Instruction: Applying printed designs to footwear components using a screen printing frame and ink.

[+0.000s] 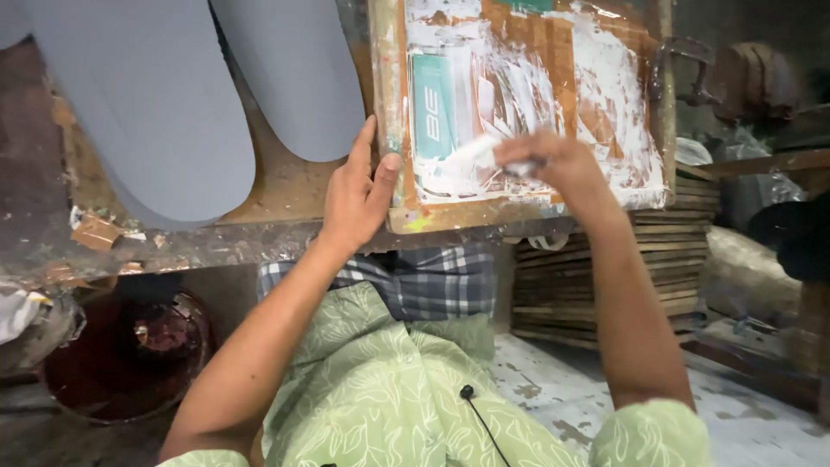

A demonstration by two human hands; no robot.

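We see the left hand [359,195] laid flat against the left edge of a wooden board [527,112], fingers stretched up along the rim and thumb pressed on its face, seemingly to keep the board from sliding; it grips nothing closed, only braces; the right hand [549,160] hovers over the board's lower middle with fingertips pinched on a small whitish tool [480,149], blurred, so we cannot tell whether it is a brush or a scraper, though its angle suggests it is being drawn across the surface; the board itself is smeared with streaky white paste [605,95], and a teal and white printed sheet [437,108] lies stuck under that coating near the braced edge; the board rests on a worn, stained workbench [285,195], its near edge overhanging toward the body; beside it, to the left, lie two grey rounded sole-shaped sheets [164,104], apart from the hands; below the bench sits a dark red bucket [130,355]; to the right a stack of thin wooden boards [605,268] stands on a paint-spattered floor [562,389]; the room looks dim and cluttered.
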